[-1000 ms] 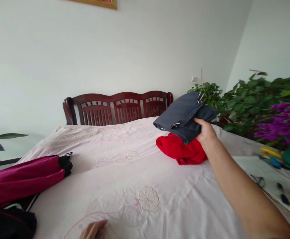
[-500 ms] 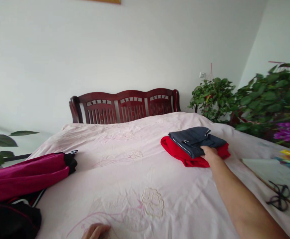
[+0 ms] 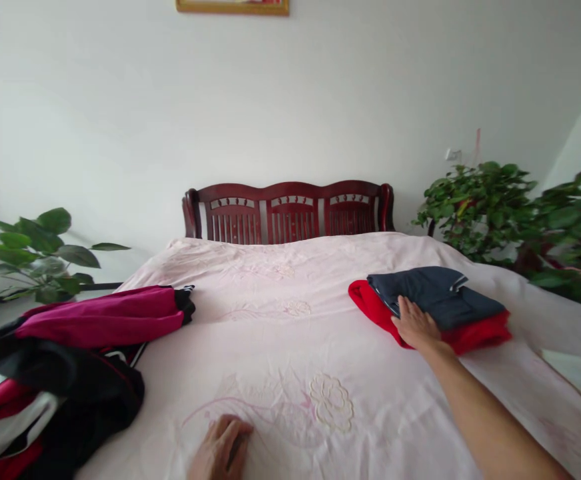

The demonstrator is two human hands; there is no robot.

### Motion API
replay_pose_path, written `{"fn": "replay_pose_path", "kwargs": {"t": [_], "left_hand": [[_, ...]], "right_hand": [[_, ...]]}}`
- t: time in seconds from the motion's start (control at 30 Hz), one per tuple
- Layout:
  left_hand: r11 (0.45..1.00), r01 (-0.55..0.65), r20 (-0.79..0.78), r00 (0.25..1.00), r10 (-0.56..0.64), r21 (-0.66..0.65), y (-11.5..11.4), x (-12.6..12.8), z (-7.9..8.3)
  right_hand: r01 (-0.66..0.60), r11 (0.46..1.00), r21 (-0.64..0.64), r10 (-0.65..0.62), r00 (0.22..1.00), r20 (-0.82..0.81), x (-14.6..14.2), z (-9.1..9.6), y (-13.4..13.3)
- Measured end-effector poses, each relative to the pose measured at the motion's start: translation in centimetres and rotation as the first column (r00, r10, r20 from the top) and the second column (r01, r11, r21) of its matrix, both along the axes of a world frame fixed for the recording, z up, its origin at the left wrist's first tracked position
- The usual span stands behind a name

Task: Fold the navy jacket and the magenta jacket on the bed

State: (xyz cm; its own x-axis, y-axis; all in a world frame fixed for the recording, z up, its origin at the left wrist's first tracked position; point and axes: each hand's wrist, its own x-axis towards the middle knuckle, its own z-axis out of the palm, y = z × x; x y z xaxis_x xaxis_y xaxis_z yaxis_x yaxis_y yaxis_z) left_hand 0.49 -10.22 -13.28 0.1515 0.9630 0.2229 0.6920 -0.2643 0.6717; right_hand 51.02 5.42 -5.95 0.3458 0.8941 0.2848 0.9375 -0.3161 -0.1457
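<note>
A folded dark grey garment (image 3: 440, 299) lies on top of a folded red garment (image 3: 475, 332) on the right side of the pale pink bed sheet (image 3: 280, 347). My right hand (image 3: 414, 324) rests flat on the near left edge of this stack, fingers stretched out and holding nothing. My left hand (image 3: 220, 450) lies on the sheet at the bottom edge of the view, fingers loosely bent, nothing in it. A heap of unfolded magenta, black and white clothes (image 3: 70, 353) sits at the left.
A dark red wooden headboard (image 3: 290, 212) stands against the white wall. Leafy potted plants (image 3: 510, 207) crowd the right side, and another plant (image 3: 35, 253) is at the left. A light flat board (image 3: 580, 370) lies at the right edge.
My right hand carried the grey garment down onto the red one, let go of it and now lies flat on the stack. The view has turned left, showing more of the clothes heap.
</note>
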Motion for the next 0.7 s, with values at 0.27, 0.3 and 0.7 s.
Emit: {"fn": "replay_pose_path", "kwargs": {"t": [0.27,0.3,0.7], "left_hand": [[0.998,-0.033,-0.021,0.999,0.032,-0.046,-0.6,1.0,1.4],[0.998,-0.030,-0.022,0.999,0.028,-0.049,-0.5,1.0,1.4],[0.996,-0.083,0.275,0.957,0.089,-0.032,-0.3,-0.2,-0.1]], "right_hand": [[-0.127,0.978,0.165,0.090,0.972,0.215,-10.1,-7.7,-4.8],[-0.187,0.970,0.153,0.151,0.964,0.221,-11.7,-9.0,-6.0],[-0.503,0.843,0.190,0.456,0.856,0.242,-18.5,-11.3,-12.3]]}}
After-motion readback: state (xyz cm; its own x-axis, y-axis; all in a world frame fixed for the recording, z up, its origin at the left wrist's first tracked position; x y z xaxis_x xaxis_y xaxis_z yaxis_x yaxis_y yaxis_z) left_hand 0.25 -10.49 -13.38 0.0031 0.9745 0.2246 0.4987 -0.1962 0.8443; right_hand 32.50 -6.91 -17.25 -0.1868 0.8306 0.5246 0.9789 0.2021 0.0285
